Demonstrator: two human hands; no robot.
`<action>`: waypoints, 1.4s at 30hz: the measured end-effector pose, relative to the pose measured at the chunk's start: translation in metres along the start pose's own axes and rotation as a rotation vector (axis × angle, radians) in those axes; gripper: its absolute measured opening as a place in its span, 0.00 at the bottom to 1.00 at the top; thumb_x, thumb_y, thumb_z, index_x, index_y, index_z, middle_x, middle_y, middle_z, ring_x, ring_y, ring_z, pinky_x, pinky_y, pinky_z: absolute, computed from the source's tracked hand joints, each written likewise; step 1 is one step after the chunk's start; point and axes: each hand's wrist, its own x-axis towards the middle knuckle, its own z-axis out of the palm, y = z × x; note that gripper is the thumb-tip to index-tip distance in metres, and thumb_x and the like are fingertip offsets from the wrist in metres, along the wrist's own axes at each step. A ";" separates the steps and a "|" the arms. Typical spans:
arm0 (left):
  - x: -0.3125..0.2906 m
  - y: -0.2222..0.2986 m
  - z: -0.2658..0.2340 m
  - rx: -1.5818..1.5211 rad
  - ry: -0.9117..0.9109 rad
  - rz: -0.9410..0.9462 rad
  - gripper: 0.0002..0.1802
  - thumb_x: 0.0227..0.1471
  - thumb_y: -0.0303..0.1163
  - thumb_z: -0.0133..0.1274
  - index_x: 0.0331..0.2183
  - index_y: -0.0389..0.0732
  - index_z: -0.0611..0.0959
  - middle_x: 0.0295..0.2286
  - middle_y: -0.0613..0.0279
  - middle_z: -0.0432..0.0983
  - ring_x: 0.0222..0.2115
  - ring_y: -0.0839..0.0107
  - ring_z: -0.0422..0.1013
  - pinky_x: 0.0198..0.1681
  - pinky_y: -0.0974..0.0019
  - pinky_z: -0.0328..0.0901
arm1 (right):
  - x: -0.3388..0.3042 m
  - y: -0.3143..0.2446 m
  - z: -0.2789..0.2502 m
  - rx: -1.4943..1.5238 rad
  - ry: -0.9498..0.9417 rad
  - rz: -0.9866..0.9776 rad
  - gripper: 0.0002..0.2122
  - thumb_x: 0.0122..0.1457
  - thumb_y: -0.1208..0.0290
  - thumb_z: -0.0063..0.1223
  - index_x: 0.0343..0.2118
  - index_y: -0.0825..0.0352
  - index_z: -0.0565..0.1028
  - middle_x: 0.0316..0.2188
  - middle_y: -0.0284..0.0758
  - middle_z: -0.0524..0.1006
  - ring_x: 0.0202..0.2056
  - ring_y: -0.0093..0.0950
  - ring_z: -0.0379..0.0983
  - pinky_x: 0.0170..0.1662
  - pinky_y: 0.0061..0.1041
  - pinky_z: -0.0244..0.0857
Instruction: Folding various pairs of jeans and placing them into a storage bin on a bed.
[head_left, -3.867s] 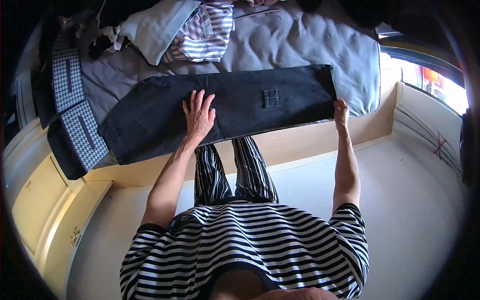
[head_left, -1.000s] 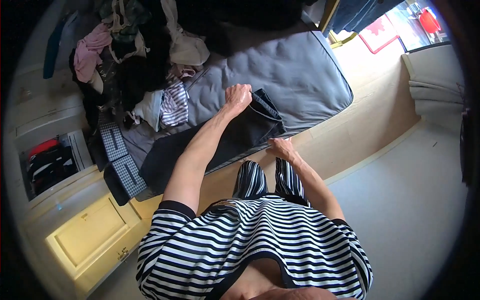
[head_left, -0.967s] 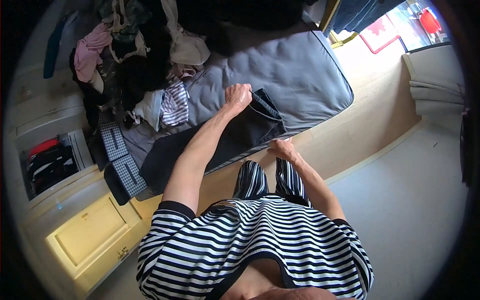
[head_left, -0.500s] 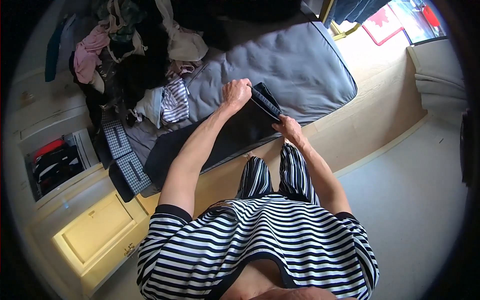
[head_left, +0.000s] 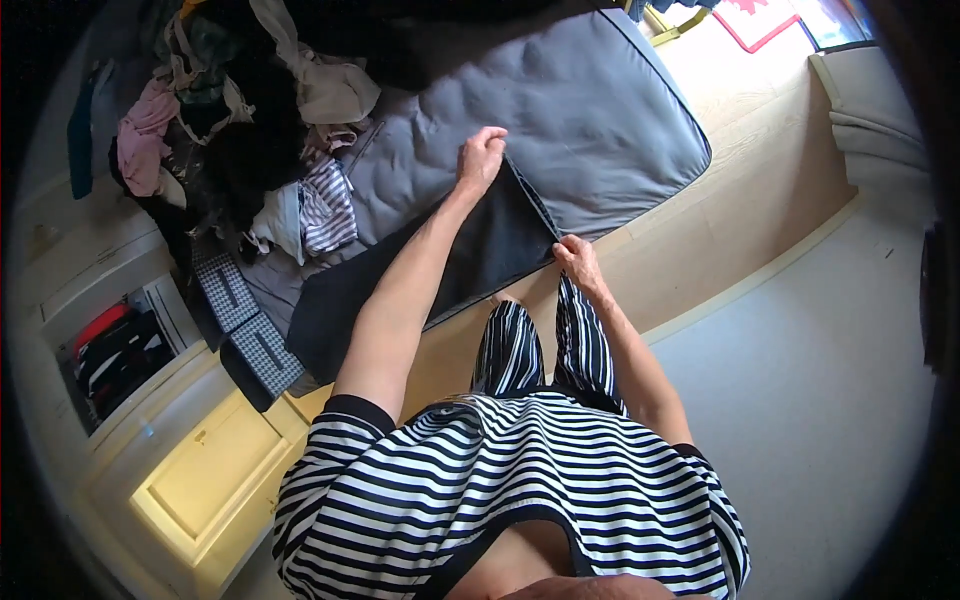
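A pair of dark trousers [head_left: 470,248] lies stretched along the near edge of the grey mattress [head_left: 590,130]. Its open end points right, and the edge there runs as a slanting line between my two hands. My left hand [head_left: 482,162] is closed at the far corner of that edge, fingers bent. Nearer me and to the right, my right hand [head_left: 578,262] pinches the near corner. The cloth between them hangs a little slack and shows a dark inner side.
Clothes lie heaped at the far left of the bed, among them a pink garment [head_left: 146,140] and a striped one [head_left: 328,205]. Two checked fabric boxes [head_left: 262,345] stand at the bed's left end. An open drawer [head_left: 120,360] holds folded clothes; a yellow cabinet door [head_left: 210,470] is below.
My left hand has moved a little farther away, drawing the trousers' end wider; the folded-over flap now lies flatter. My right hand stays at the near corner. The view has shifted slightly.
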 end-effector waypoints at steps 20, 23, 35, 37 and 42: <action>-0.208 -0.020 0.029 0.362 0.233 -0.136 0.28 0.44 0.27 0.55 0.50 0.46 0.70 0.52 0.53 0.59 0.56 0.48 0.54 0.52 0.44 0.51 | 0.041 -0.062 0.024 -0.601 0.198 -0.240 0.24 0.51 0.58 0.60 0.42 0.73 0.69 0.28 0.48 0.77 0.32 0.43 0.74 0.39 0.37 0.66; -0.192 -0.023 0.001 0.361 0.354 -0.132 0.24 0.44 0.26 0.52 0.46 0.44 0.72 0.48 0.54 0.63 0.52 0.53 0.58 0.48 0.46 0.53 | 0.050 -0.063 0.023 -0.186 -0.152 -0.094 0.24 0.53 0.54 0.59 0.39 0.75 0.72 0.29 0.39 0.77 0.32 0.26 0.71 0.38 0.27 0.65; -0.184 -0.118 0.015 0.716 0.429 -0.302 0.30 0.56 0.45 0.42 0.59 0.49 0.62 0.61 0.55 0.49 0.62 0.49 0.43 0.58 0.34 0.38 | 0.049 -0.072 0.011 -0.180 -0.209 0.068 0.18 0.59 0.58 0.51 0.35 0.73 0.74 0.26 0.29 0.73 0.30 0.19 0.66 0.35 0.22 0.62; -0.190 -0.119 0.008 0.716 0.457 -0.347 0.30 0.55 0.44 0.44 0.58 0.49 0.63 0.60 0.56 0.51 0.61 0.49 0.44 0.58 0.34 0.39 | 0.040 -0.080 0.024 -0.016 -0.270 0.099 0.17 0.59 0.60 0.51 0.39 0.73 0.73 0.30 0.30 0.74 0.33 0.20 0.67 0.38 0.22 0.62; -0.188 -0.093 -0.020 0.706 0.491 -0.328 0.25 0.44 0.40 0.54 0.47 0.48 0.72 0.49 0.58 0.63 0.54 0.53 0.56 0.49 0.34 0.53 | 0.007 -0.120 0.050 0.202 -0.264 0.239 0.22 0.55 0.69 0.54 0.52 0.70 0.67 0.47 0.36 0.73 0.48 0.28 0.67 0.52 0.25 0.59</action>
